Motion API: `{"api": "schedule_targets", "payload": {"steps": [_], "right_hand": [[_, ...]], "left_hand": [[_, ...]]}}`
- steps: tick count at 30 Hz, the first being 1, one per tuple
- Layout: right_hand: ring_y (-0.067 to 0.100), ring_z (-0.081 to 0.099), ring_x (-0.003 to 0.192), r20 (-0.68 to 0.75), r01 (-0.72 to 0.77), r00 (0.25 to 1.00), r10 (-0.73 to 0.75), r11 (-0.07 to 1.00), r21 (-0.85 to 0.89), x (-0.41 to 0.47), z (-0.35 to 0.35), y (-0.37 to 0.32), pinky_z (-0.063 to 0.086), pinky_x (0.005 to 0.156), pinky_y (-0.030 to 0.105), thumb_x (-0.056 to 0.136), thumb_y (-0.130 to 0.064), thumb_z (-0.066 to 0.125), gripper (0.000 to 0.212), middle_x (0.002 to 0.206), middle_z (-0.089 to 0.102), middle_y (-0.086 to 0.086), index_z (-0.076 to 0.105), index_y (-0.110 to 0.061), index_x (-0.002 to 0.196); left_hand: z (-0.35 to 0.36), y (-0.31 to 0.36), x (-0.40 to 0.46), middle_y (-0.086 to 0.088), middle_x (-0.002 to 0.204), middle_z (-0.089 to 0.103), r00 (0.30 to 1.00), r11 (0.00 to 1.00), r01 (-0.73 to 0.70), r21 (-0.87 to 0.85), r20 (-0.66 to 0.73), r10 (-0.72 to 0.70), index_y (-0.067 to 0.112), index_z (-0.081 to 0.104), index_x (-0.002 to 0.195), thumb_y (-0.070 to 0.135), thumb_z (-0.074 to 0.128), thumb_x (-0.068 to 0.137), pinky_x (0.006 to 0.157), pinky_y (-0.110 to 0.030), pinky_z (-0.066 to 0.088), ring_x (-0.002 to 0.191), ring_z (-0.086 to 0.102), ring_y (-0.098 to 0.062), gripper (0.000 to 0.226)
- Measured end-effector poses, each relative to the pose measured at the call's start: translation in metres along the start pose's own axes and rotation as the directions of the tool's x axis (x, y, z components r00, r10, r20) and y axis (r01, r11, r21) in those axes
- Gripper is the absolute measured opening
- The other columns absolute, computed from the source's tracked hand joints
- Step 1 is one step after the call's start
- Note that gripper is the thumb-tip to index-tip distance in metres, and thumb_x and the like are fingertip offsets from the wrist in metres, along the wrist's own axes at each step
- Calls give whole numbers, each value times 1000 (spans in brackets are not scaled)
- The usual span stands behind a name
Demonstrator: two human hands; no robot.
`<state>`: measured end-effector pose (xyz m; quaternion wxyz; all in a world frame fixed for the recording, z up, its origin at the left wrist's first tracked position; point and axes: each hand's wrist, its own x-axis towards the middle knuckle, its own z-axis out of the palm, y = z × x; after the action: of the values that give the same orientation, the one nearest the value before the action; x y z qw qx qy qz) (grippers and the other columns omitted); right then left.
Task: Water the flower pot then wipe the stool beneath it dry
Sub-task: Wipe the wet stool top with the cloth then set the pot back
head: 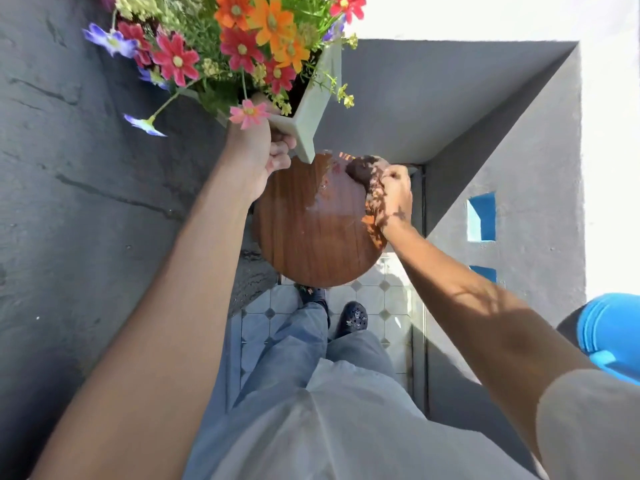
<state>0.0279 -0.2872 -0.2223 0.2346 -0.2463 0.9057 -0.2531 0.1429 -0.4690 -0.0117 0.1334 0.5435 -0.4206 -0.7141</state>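
A pale green square flower pot (pixel 317 98) full of red, orange and purple flowers is lifted off the stool and tilted to the upper left. My left hand (pixel 263 147) grips its lower near corner. Below it stands the round brown wooden stool (pixel 304 233), with a wet sheen on its far part. My right hand (pixel 393 195) presses a dark brown cloth (pixel 363 168) onto the stool's far right edge. Flower shadows fall across that hand.
A dark grey wall (pixel 86 168) runs along the left and a grey parapet (pixel 502 168) with blue openings on the right. A blue container (pixel 609 334) stands at the right edge. My feet (pixel 351 320) stand on pale patterned tiles just before the stool.
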Motion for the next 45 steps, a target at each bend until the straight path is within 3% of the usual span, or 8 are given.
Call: {"api": "schedule_targets", "payload": {"steps": [4, 6, 18, 27, 32, 39, 42, 45], "right_hand": [[-4, 56, 94, -44, 110, 993, -107, 992, 66, 8, 19, -38, 45, 89, 17, 97, -17, 53, 21, 111, 59, 18, 66, -5, 108], [21, 54, 115, -68, 274, 959, -274, 962, -1, -7, 53, -53, 48, 95, 31, 97, -20, 55, 28, 127, 54, 16, 69, -9, 119], [31, 54, 100, 151, 518, 843, -516, 855, 29, -147, 87, -1, 53, 79, 34, 90, -10, 69, 28, 117, 56, 13, 70, -9, 118], [19, 59, 104, -159, 20, 987, -11, 999, 50, -54, 4, 58, 51, 90, 36, 92, -10, 51, 22, 111, 53, -1, 55, -30, 101], [29, 56, 107, -46, 199, 979, -199, 980, 6, -93, 43, 30, 47, 90, 30, 95, -20, 62, 25, 120, 58, 13, 69, -11, 118], [29, 55, 96, 177, 608, 783, -596, 793, -21, -122, 58, 31, 49, 80, 30, 92, -14, 67, 21, 110, 58, 12, 73, -9, 112], [27, 58, 102, 27, 365, 931, -364, 930, -39, -53, 32, 38, 47, 91, 29, 90, -34, 62, 26, 110, 57, 1, 68, -21, 111], [22, 60, 85, -122, -20, 992, 30, 996, 84, 14, 12, 45, 53, 91, 54, 73, -37, 54, 13, 96, 58, 3, 58, -29, 82]], "left_hand": [[-3, -7, -4, -11, 63, 47, 1000, 1000, -9, 12, 11, 9, 10, 46, 72, 16, 27, 98, 45, -22, 19, 43, 29, -9, 33], [-3, -10, -5, -11, 63, 47, 1000, 1000, -6, 16, 7, 6, 10, 45, 71, 16, 27, 97, 44, -22, 19, 43, 29, -9, 32], [-1, -14, -7, -12, 62, 47, 1000, 1000, 12, 4, 2, -12, 8, 46, 69, 18, 31, 97, 43, -21, 18, 43, 28, -10, 34], [5, -14, -10, -11, 62, 47, 1000, 1000, 11, -2, 24, -11, 8, 47, 70, 19, 32, 97, 42, -20, 19, 43, 29, -9, 33], [7, -16, -8, -11, 63, 47, 1000, 1000, 19, -4, 21, -19, 7, 48, 73, 19, 31, 96, 43, -20, 18, 41, 29, -9, 31], [7, -12, -7, -12, 62, 46, 1000, 1000, 12, 6, 20, -12, 7, 48, 72, 20, 31, 96, 42, -19, 18, 40, 30, -9, 32], [4, -10, -6, -11, 62, 46, 1000, 1000, 10, 19, 12, -10, 9, 46, 72, 20, 31, 96, 43, -20, 17, 39, 29, -9, 31], [1, -9, -4, -11, 62, 47, 1000, 999, -12, 34, 6, 11, 9, 46, 71, 21, 30, 97, 42, -20, 18, 40, 30, -9, 33]]}}
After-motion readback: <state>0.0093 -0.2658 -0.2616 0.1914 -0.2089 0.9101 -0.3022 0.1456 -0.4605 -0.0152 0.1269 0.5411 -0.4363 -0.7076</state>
